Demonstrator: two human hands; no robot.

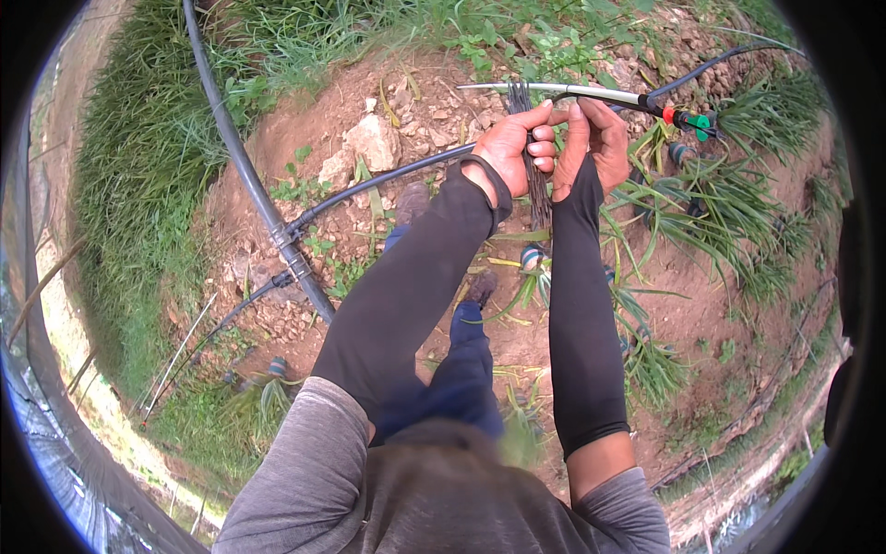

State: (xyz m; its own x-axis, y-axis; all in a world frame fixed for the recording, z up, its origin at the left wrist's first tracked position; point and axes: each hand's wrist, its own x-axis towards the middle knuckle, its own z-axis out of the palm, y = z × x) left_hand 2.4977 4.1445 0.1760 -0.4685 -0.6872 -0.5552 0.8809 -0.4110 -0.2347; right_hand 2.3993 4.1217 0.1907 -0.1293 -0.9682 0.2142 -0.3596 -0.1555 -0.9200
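My left hand [517, 152] is closed around a bundle of thin dark wires [539, 205], which sticks out above and below the fingers. Close beside it is my right hand [595, 148], thumb and fingers pinched together near the left fingertips. What they pinch is too small to make out. Just beyond both hands lies a pale, slim rod [591, 92]. Its right end meets a black fitting with a red ring [668, 115] and a green part [703, 127]. A thin black hose [397, 173] runs in from the left and passes behind the hands.
A thicker black pipe [238, 152] crosses the ground at left, with a branch joint [284, 237]. Pale rocks [373, 141] lie on reddish soil. Clumps of long-leaved plants [729, 208] grow at right, and dense grass [138, 185] at left. My shoes stand below the hands.
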